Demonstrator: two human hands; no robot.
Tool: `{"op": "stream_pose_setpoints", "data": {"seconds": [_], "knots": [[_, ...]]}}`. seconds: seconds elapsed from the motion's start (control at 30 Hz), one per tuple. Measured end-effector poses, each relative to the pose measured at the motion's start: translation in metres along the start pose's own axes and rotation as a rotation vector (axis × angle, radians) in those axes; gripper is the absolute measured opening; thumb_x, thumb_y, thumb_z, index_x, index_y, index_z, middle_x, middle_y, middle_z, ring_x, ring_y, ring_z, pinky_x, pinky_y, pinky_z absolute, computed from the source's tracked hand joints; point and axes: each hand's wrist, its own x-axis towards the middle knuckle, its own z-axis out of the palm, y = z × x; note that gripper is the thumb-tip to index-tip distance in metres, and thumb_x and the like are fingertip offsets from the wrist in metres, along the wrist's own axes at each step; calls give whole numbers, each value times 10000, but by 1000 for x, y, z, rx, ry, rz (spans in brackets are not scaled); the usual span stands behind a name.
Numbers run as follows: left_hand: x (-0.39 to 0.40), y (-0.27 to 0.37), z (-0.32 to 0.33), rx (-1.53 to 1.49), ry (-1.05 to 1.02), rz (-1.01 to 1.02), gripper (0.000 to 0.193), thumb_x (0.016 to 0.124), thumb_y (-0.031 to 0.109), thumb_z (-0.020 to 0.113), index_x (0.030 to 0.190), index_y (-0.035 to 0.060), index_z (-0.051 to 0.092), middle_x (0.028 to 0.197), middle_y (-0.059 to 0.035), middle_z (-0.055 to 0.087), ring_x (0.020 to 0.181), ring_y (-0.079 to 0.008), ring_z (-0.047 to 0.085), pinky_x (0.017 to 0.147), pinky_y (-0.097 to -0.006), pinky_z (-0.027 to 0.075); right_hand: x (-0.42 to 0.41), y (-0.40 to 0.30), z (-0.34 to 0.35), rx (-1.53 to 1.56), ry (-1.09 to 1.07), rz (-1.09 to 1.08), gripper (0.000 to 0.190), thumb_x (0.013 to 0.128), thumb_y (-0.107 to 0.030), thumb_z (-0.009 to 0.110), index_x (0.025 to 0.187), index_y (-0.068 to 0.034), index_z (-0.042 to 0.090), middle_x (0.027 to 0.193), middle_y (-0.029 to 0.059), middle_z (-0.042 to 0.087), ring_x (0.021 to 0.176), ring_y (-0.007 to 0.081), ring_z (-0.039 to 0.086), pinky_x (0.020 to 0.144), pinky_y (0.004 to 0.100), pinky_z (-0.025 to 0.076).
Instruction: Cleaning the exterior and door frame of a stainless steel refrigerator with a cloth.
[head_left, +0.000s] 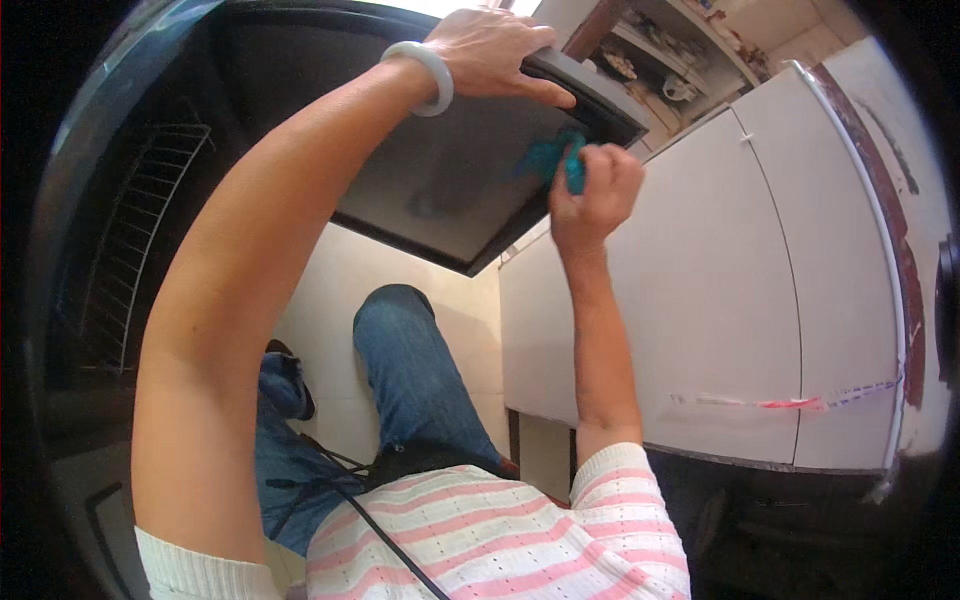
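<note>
A dark appliance door (465, 172), seemingly of glass with a black frame, stands open in front of me; it looks like an oven or cabinet door. My left hand (487, 56), with a pale bangle at the wrist, grips the door's upper edge, the thumb lying over the inner side. Bunched in my right hand (600, 191) is a teal cloth (566, 161), which is blurred and lies against or close to the door's inner face near its right edge. The fingers of the right hand are closed round the cloth.
A wire rack (165, 180) shows inside the dark appliance at the left. White cabinet panels (697, 285) with a strip of tape stand at the right. Shelves (660, 56) with various items are at the upper right. My bent knee (401, 345) is below the door, above a tiled floor.
</note>
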Motion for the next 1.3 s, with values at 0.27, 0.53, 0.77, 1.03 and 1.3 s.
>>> {"op": "stream_pose_setpoints", "data": {"seconds": [0.27, 0.53, 0.77, 1.03, 1.3], "knots": [[14, -6, 25, 70, 52, -14, 720, 748, 733, 489, 1063, 94, 589, 951, -130, 640, 894, -274, 635, 773, -371, 511, -77, -17, -7, 297, -600, 375, 245, 654, -63, 724, 852, -34, 584, 840, 122, 555, 767, 313, 562, 645, 383, 458], [1, -19, 0, -500, 108, 122, 583, 903, 619, 250, 1185, 198, 539, 1047, -148, 633, 1001, -335, 591, 895, -443, 405, 84, -30, 0, 324, -254, 412, 227, 824, -208, 657, 797, -10, 549, 678, 121, 551, 605, 231, 541, 589, 336, 440], [-7, -13, -2, -456, 111, 133, 800, 668, 802, 481, 1176, 187, 543, 952, -121, 648, 920, -303, 616, 887, -405, 417, 115, -17, 11, 411, -363, 601, 274, 887, -218, 567, 728, 5, 573, 647, 90, 591, 608, 141, 546, 581, 310, 436], [-6, -25, 7, -457, 156, 106, 585, 818, 605, 508, 999, 58, 614, 777, -181, 630, 758, -342, 630, 725, -434, 492, 123, 16, 15, 443, -441, 551, 453, 953, -402, 453, 965, 31, 585, 870, 94, 611, 820, 172, 566, 769, 289, 444], [-17, -22, 14, -441, 566, 181, 506, 807, 413, 589, 1013, -47, 552, 1031, -233, 567, 952, -363, 562, 823, -429, 445, 96, 45, 11, 150, -1022, 177, 581, 957, -518, 324, 1238, -43, 507, 1134, 140, 590, 1061, 253, 548, 928, 323, 391]]}}
